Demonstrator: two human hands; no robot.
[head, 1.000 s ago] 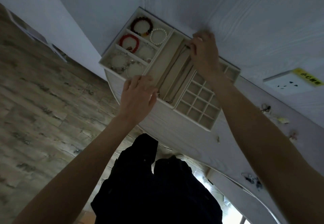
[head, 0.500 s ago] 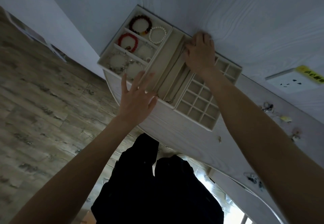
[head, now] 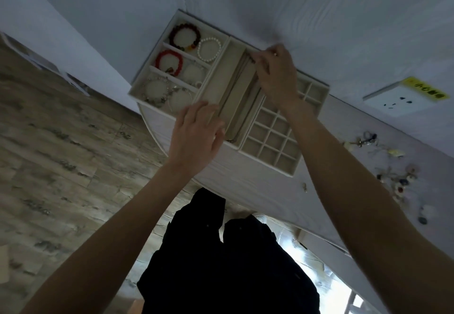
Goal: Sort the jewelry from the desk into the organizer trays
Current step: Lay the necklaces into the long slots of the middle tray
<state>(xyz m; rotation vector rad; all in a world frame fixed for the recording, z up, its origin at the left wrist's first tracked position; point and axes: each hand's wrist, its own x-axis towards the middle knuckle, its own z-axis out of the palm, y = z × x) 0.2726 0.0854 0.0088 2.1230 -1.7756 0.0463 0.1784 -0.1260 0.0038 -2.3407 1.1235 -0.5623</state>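
Right hand [head: 276, 75] pinches a thin chain [head: 242, 87] at the far end of the long-slot tray [head: 216, 85]. Left hand [head: 196, 134], fingers relaxed, rests on that tray's near edge. Loose jewelry [head: 393, 173] lies toward the desk's [head: 258, 186] right edge.

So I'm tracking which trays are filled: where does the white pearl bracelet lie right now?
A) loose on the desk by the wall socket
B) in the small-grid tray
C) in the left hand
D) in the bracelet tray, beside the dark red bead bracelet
D: the white pearl bracelet lies in the bracelet tray, in the far compartment next to the dark red bead bracelet.
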